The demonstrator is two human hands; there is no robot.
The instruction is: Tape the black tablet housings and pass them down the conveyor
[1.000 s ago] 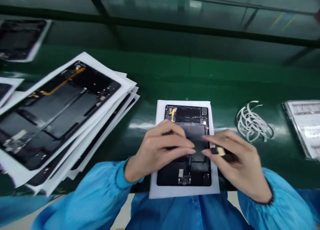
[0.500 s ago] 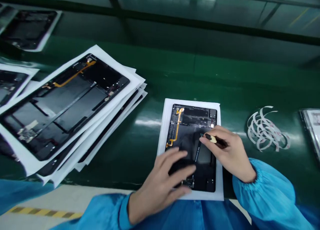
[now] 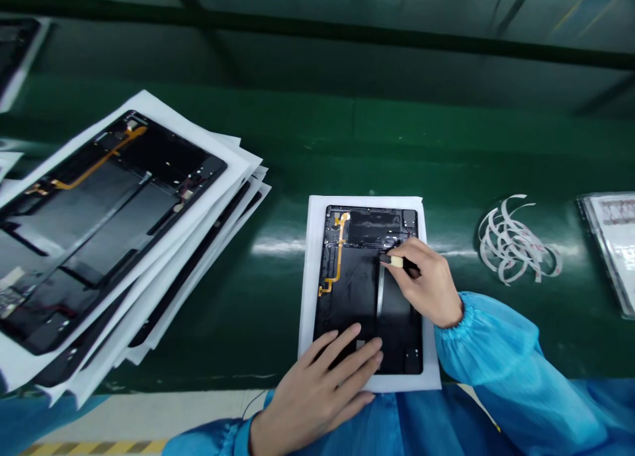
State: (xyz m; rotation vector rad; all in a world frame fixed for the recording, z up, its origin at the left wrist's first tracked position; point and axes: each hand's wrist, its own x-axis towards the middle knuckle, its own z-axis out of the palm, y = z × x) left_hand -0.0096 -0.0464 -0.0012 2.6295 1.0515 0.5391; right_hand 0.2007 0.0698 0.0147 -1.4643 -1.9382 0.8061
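Note:
A black tablet housing (image 3: 352, 271) with an orange flex cable (image 3: 340, 251) along its left side lies face up on a white sheet (image 3: 304, 330) before me. My left hand (image 3: 322, 383) rests palm down over the lower-left of the housing, fingers stretched out and holding nothing. Between the fingertips of my right hand (image 3: 426, 277) is a slim dark tool with a cream band (image 3: 396, 261); its exact kind is unclear. The tool's dark tip meets the top end of a narrow ribbon strip (image 3: 380, 290) running down the housing's middle.
To the left, a slanted stack of similar housings (image 3: 163, 158) is interleaved with white sheets. Curled white strips (image 3: 516, 241) lie in a loose heap at the right. A clear-edged flat case (image 3: 620, 244) sits at the far right. The green tabletop (image 3: 297, 151) carries everything.
My left hand has come down onto the lower part of the housing. The ribbon strip, slanted and dark before, now runs straighter and looks pale. The whole view has shifted slightly.

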